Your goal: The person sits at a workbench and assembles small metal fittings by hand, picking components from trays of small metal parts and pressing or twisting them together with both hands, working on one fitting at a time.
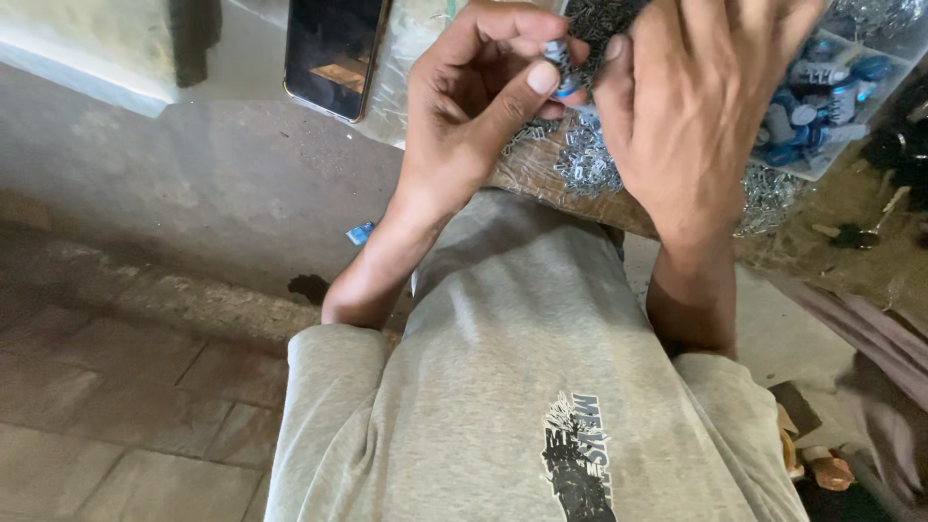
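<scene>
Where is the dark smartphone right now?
In the head view, the dark smartphone with a gold rim lies at top left on the clear plastic sheet, just left of the left hand.

Pinched in the left hand's [474, 97] grip is a small blue-and-grey part [558, 60]. Right of it, a clear tray [875, 97] holds more blue parts [812, 106]; below lie silvery metal pieces [585, 164]. The shirt [522, 367] is grey with a black print.

Loose metal clips [585, 164] are crowding the board's edge [527, 179] just below the left hand [464, 106] and right hand [691, 106], and a clear tray of blue parts [822, 92] is blocking the right side. A dark phone [333, 53] is lying well to the left, leaving bare grey floor [222, 184] between them.
</scene>
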### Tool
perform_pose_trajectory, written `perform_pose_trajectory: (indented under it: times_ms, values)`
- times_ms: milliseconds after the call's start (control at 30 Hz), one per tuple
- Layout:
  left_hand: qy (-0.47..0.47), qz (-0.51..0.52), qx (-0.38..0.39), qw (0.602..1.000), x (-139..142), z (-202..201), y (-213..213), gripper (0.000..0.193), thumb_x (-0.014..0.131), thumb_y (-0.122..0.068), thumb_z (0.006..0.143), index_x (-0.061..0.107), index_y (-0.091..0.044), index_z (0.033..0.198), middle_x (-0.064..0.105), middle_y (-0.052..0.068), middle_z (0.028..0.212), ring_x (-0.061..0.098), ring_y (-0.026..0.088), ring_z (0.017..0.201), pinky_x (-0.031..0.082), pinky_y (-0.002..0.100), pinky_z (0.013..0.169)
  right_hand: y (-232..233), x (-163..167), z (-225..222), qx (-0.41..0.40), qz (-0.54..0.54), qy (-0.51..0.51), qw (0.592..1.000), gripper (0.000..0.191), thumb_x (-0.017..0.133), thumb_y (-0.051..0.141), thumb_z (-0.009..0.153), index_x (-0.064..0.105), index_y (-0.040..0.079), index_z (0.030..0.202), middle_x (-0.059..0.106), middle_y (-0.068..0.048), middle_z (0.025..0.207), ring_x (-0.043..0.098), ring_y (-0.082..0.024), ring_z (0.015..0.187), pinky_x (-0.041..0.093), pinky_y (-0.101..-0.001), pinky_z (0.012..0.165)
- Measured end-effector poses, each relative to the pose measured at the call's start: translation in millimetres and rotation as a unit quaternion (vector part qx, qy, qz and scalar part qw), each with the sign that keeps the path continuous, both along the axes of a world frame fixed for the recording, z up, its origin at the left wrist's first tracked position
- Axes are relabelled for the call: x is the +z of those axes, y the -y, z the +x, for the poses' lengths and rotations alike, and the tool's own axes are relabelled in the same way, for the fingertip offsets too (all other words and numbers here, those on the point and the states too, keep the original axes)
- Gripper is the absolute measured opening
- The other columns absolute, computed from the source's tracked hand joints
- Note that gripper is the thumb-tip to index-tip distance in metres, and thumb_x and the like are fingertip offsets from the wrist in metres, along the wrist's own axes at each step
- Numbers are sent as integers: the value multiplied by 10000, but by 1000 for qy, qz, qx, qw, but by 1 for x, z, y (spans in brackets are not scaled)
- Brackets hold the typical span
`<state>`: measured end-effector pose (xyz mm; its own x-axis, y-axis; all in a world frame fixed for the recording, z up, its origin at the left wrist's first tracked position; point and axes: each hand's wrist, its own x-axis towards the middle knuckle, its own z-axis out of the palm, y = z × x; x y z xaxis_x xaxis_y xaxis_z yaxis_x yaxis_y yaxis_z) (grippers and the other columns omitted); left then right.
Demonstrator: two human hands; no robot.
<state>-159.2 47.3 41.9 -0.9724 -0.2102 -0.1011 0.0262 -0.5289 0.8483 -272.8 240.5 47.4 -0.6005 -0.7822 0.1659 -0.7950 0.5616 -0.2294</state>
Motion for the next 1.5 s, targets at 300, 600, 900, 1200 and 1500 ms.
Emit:
perform_pose_trajectory:
  times_ms: [300, 600, 900, 1200, 1500]
  values:
    - [-17, -52, -28, 998, 1, -6, -7, 195, 666, -18, 1198, 595, -55, 1376, 686, 25, 1264, 684, 75, 1085, 648, 222, 914, -1, 22, 3, -33, -188, 153, 970, 356, 701, 248, 1158, 542, -24, 990, 537, -178, 1001, 510, -374, 1037, 386, -534, 944]
    - [-11, -67, -34, 997, 6, -7, -16, 183, 662, -19, 1199, 601, -52, 1368, 685, 9, 1285, 665, 49, 1060, 652, 206, 911, 2, 19, 5, -47, -169, 66, 982, 248, 526, 213, 1193, 534, 25, 1032, 524, -123, 991, 499, -273, 1018, 357, -411, 953]
    - [0, -77, -43, 996, 7, -5, -15, 193, 666, -20, 1197, 596, -39, 1375, 688, 22, 1323, 676, 60, 1103, 647, 205, 919, 6, 34, 7, -43, -332, 240, 911, 190, 834, 73, 1000, 673, -29, 996, 644, -133, 960, 562, -196, 834, 387, -296, 681]
    - [42, -80, -25, 996, 15, -8, -18, 193, 705, -10, 1144, 651, -2, 1329, 752, 63, 1210, 725, 79, 1034, 640, 211, 900, 1, 34, 23, -43, -292, 216, 931, 96, 734, 93, 1170, 695, 10, 1140, 683, -86, 1091, 611, -188, 984, 451, -285, 801]
    - [-29, -74, -41, 996, 4, -6, 0, 191, 667, 35, 1147, 632, -19, 1327, 719, 85, 1265, 742, 120, 1121, 653, 240, 946, -2, 27, -8, -8, -197, 94, 976, 260, 882, 189, 981, 682, 23, 978, 620, -81, 978, 557, -249, 913, 422, -417, 895]
